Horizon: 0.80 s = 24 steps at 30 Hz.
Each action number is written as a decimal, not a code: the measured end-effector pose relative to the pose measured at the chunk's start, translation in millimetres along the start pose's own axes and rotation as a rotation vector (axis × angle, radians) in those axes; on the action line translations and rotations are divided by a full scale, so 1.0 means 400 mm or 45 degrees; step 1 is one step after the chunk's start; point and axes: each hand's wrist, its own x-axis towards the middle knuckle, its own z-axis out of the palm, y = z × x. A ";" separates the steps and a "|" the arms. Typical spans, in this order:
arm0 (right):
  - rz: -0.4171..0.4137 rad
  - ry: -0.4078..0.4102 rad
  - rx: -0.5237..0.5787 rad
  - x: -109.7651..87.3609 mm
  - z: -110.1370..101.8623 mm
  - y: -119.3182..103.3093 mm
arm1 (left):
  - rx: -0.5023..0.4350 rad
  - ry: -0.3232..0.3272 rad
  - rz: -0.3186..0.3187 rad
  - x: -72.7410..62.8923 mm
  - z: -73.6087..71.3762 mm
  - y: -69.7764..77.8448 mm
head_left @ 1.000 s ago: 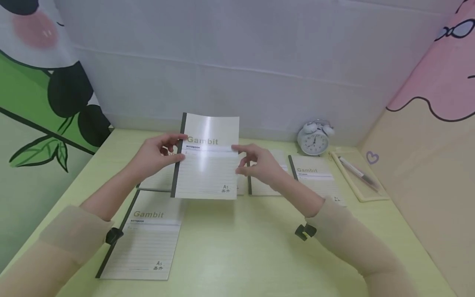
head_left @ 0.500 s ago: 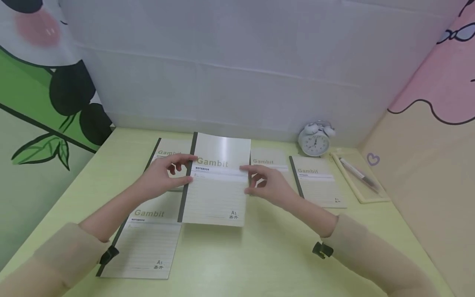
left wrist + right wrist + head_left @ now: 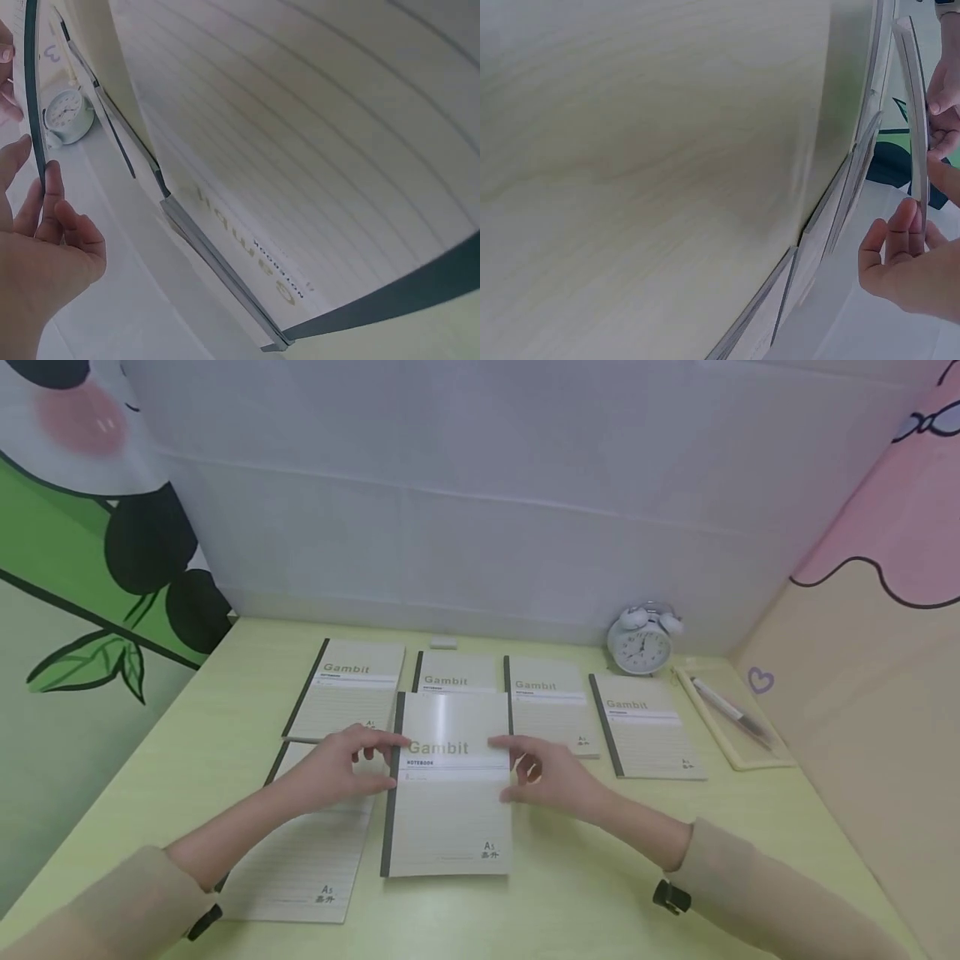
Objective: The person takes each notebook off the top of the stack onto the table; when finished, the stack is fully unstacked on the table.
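Observation:
A notebook (image 3: 450,814) with a dark spine and a "Gambit" cover is held above the table between both hands. My left hand (image 3: 337,768) pinches its spine edge, thumb in front and fingers behind. On the opposite edge, my right hand (image 3: 551,777) pinches it in the same way. The right wrist view shows the held notebook (image 3: 913,97) edge-on, raised off the tabletop. Left of it lies a matching notebook (image 3: 300,868), partly covered by my left hand and forearm. The held one overlaps the lower part of a back-row notebook (image 3: 457,668) in the head view.
More matching notebooks lie along the back: one at left (image 3: 352,703), one right of centre (image 3: 555,718), one farther right (image 3: 648,739). A white alarm clock (image 3: 640,643) stands behind them. A yellow-edged pouch (image 3: 768,762) with pens lies at right. A small white block (image 3: 443,643) sits near the wall.
Both hands have brought the held notebook down and toward me, slightly rightward, from over the back row to beside the near-left notebook. The back-row notebooks now show more fully.

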 end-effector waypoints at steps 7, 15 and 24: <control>0.014 -0.077 -0.033 -0.021 0.048 0.031 | 0.066 -0.116 -0.034 -0.009 0.044 -0.002; -0.047 -0.125 -0.107 -0.043 0.088 0.047 | 0.129 -0.182 -0.027 -0.030 0.069 -0.002; 0.061 -0.177 -0.202 -0.057 0.122 0.046 | 0.195 -0.229 -0.037 -0.052 0.089 -0.012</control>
